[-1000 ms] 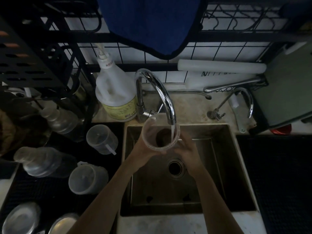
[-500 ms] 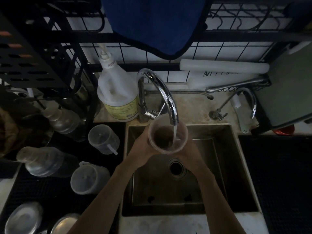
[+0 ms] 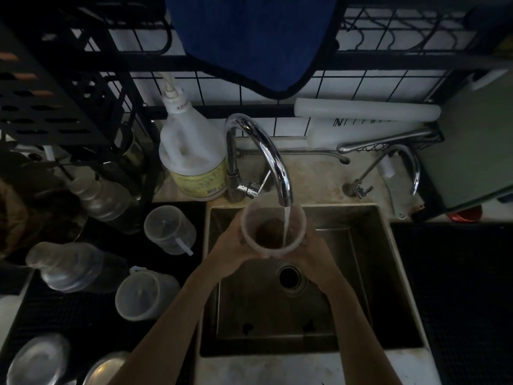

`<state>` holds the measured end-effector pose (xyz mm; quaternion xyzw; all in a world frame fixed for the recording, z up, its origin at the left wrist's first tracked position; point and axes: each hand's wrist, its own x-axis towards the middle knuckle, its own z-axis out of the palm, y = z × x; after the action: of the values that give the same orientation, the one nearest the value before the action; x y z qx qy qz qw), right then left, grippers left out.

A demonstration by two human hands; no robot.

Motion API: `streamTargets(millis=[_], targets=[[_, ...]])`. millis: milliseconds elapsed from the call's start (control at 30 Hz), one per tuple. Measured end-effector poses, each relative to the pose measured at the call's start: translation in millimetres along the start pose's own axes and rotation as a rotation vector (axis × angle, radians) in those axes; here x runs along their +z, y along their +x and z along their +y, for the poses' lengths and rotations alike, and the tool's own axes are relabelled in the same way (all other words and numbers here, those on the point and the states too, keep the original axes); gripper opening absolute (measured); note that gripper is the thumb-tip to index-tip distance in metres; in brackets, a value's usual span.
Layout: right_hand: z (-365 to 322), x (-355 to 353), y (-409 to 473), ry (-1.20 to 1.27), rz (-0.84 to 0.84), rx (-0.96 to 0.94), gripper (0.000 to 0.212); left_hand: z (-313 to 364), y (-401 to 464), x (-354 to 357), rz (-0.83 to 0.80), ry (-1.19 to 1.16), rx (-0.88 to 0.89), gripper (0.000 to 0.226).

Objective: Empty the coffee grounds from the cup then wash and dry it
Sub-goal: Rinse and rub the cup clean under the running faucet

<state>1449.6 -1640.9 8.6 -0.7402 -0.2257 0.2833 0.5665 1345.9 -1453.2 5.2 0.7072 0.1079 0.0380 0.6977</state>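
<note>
Both hands, left hand [image 3: 231,243] and right hand [image 3: 313,252], wrap the clear plastic cup [image 3: 273,230] between them under the faucet [image 3: 266,154] stream above the sink [image 3: 361,215]; light, thin-walled, probably slippery wet, so hold its sides gently.

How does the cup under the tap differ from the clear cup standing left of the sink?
The held cup is gripped by both the left hand and right hand over the sink; the left cup stands untouched on the dark mat. Water runs into the held cup, which shows brown residue; the left cup looks clean. Both are translucent plastic.
</note>
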Motion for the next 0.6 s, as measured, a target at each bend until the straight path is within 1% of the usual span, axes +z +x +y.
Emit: streamTargets(millis=[67, 100, 167, 233, 267, 300, 367, 433, 533, 567, 600], targets=[[-4, 3, -4, -0.157, 0.077, -0.002, 0.078, 3, -4, 9, 0.068, 0.046, -0.012, 0.099], [-3, 3, -4, -0.138, 0.099, 0.000, 0.077, 5, -4, 13, 0.103, 0.085, -0.004, 0.095], [0, 0, -4, -0.023, 0.086, -0.050, 0.079, 15, -3, 17, 0.100, 0.180, 0.021, 0.089], [-1, -4, -5, 0.088, 0.036, -0.110, 0.081, 24, 0, 15, 0.080, 0.292, 0.010, 0.085], [-2, -6, -6, 0.139, -0.003, -0.100, 0.080, 22, 2, 13, 0.077, 0.331, -0.010, 0.089], [-5, -8, -8, 0.179, -0.029, -0.061, 0.079, 19, 3, 10, 0.071, 0.328, -0.054, 0.096], [-7, -10, -12, 0.260, -0.037, 0.026, 0.077, 16, 1, 4, 0.039, 0.199, -0.144, 0.109], [-11, -11, -14, 0.268, -0.019, 0.063, 0.074, 13, -1, 3, 0.010, 0.071, -0.177, 0.112], [-18, -13, -12, 0.231, 0.006, 0.075, 0.072, 6, -1, 7, -0.012, -0.020, -0.115, 0.106], [-18, -15, -11, 0.197, 0.010, 0.067, 0.067, 4, -1, 9, -0.008, -0.035, -0.089, 0.109], [-19, -16, -8, 0.172, 0.010, 0.061, 0.058, 1, 0, 11, 0.001, -0.038, -0.068, 0.113]])
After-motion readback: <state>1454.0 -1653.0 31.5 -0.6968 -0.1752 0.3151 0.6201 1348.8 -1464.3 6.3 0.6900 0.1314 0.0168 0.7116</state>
